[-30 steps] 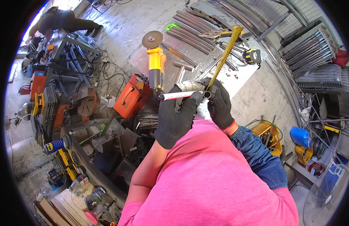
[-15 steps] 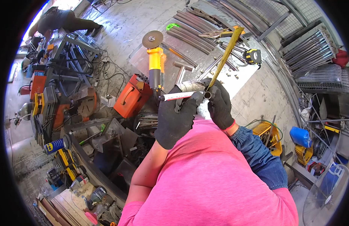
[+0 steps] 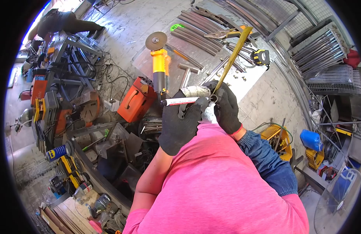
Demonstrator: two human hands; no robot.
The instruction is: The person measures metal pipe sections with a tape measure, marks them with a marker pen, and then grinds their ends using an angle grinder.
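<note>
My left hand (image 3: 179, 126), in a dark work glove, is closed around a white marker (image 3: 182, 101) with red lettering. The marker lies almost level, its black end pointing left. Just above it, a silvery wrapped piece (image 3: 196, 91) shows along the fingers of that hand. My right hand (image 3: 228, 109), gloved too, has its fingers curled around a small metal tube, whose round open end (image 3: 214, 98) faces me. A long yellow strip (image 3: 233, 58) like a measuring-tape blade rises from these fingers up to the right. Both hands nearly meet in front of my chest.
On the metal-topped table ahead lie several steel tubes (image 3: 198, 41), locking pliers (image 3: 223, 34), a tape measure (image 3: 261, 57) and an angle grinder (image 3: 159, 64) with its disc up. An orange toolbox (image 3: 137, 99) stands left. Another person (image 3: 67, 21) is bent over at far left.
The marker and my left hand have shifted slightly left. My right hand keeps its grip on the tube and has barely moved.
</note>
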